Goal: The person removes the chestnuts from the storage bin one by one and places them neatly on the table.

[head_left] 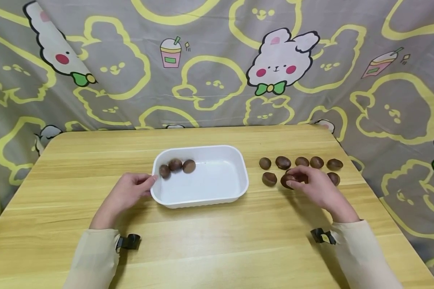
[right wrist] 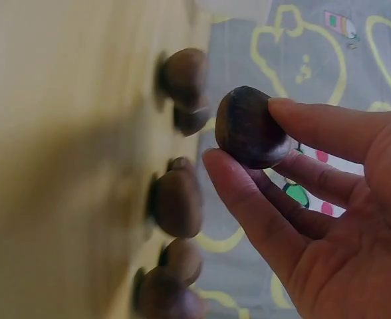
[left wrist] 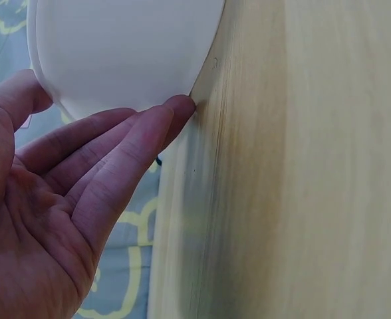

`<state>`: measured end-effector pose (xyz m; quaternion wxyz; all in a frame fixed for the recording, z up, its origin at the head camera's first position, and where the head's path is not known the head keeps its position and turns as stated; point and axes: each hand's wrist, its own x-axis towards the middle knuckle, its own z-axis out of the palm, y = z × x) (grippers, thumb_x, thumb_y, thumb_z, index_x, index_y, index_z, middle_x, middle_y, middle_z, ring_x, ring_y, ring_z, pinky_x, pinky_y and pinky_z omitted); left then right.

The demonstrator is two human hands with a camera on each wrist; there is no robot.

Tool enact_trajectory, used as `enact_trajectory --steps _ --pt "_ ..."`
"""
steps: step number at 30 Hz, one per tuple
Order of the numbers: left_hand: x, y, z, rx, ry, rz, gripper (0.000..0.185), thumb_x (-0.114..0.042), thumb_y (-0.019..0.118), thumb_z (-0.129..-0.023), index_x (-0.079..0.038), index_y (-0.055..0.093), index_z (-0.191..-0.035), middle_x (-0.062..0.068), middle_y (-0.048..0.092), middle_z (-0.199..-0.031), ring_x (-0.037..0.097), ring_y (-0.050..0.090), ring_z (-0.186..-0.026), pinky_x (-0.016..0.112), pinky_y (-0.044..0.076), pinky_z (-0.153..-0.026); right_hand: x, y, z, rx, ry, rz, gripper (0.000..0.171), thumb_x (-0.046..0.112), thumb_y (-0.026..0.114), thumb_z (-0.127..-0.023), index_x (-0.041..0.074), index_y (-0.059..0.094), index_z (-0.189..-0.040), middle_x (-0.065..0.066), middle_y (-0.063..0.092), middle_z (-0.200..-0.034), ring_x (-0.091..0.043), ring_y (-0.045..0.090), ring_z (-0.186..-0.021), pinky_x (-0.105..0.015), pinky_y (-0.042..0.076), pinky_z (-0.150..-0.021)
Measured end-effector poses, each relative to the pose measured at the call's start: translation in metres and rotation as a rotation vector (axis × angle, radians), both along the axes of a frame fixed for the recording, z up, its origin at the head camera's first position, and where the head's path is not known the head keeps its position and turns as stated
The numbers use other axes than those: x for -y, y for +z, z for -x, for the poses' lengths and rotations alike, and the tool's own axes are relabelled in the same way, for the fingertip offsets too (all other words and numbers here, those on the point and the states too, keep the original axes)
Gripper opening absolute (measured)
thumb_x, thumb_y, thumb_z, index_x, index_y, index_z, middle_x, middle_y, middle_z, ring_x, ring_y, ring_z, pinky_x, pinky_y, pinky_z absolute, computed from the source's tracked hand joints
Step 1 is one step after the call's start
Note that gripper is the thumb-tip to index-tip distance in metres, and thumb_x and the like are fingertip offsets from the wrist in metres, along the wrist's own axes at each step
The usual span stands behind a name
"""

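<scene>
Right wrist view shows the chestnut lifted off the table, pinched between thumb and fingers; head view hides that gap. Right hand sits over the chestnut rows, palm down. Left hand lies flat, fingers straight, touching the white tray rim.

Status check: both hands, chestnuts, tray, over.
Left hand open, fingertips on white tray edge. Right hand pinching one chestnut. Three chestnuts in tray. Nothing in the way.
</scene>
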<state>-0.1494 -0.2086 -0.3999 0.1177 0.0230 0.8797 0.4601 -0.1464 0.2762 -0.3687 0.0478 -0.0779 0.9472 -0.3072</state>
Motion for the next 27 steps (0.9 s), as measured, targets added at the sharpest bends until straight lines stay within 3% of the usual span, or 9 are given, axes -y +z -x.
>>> enact_trajectory --steps 10,27 --pt "0.0 0.001 0.0 0.011 -0.001 -0.007 0.054 -0.04 0.054 -0.101 0.009 0.063 -0.123 0.018 0.07 -0.106 0.022 0.07 -0.087 0.04 0.054 -0.083 -0.007 -0.024 0.002 -0.022 -0.002 -0.056 0.024 0.015 0.073 -0.091 0.002 0.068 -0.109 -0.003 0.067 -0.09 -0.023 0.063 -0.086 -0.043 0.048 -0.08" --pt "0.002 0.001 0.001 0.006 -0.013 0.012 0.053 -0.038 0.055 -0.101 0.01 0.063 -0.123 0.017 0.071 -0.103 0.021 0.071 -0.085 0.042 0.052 -0.085 -0.009 -0.025 0.006 -0.012 -0.004 -0.074 0.026 0.018 0.071 -0.092 0.003 0.067 -0.112 -0.005 0.069 -0.094 -0.025 0.063 -0.089 -0.044 0.046 -0.081"
